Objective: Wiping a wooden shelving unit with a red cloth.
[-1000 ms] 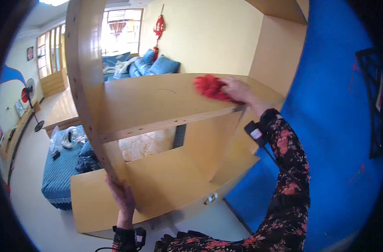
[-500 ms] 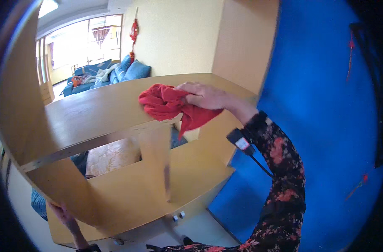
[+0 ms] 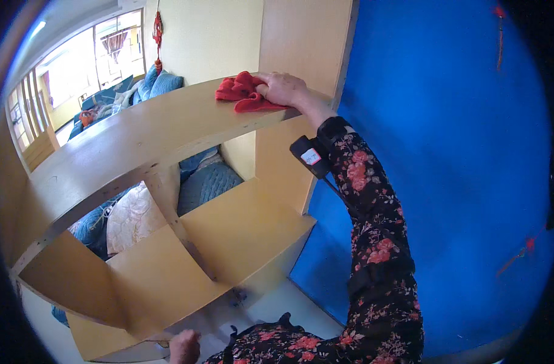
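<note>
A crumpled red cloth (image 3: 243, 94) lies on the top shelf (image 3: 143, 124) of a light wooden shelf unit, near its right end. Over its right side my right hand (image 3: 282, 88) is closed, pressing the cloth to the board. My left hand (image 3: 185, 347) is low at the bottom of the view, by the front edge of the lower shelf (image 3: 162, 291). Its fingers are curled in, and whether anything is inside them is hidden.
Upright dividers (image 3: 180, 224) stand between the two shelves. A blue panel (image 3: 435, 170) rises on the right, with red hanging ornaments (image 3: 529, 244). Behind the unit are blue cushions (image 3: 207, 188) and a pale patterned cover (image 3: 137, 218). A small black device (image 3: 307, 156) is strapped to my right forearm.
My right hand has slid the cloth along the top shelf toward its right end. My left hand has left the upright board at the left and moved right. The whole view has shifted.
</note>
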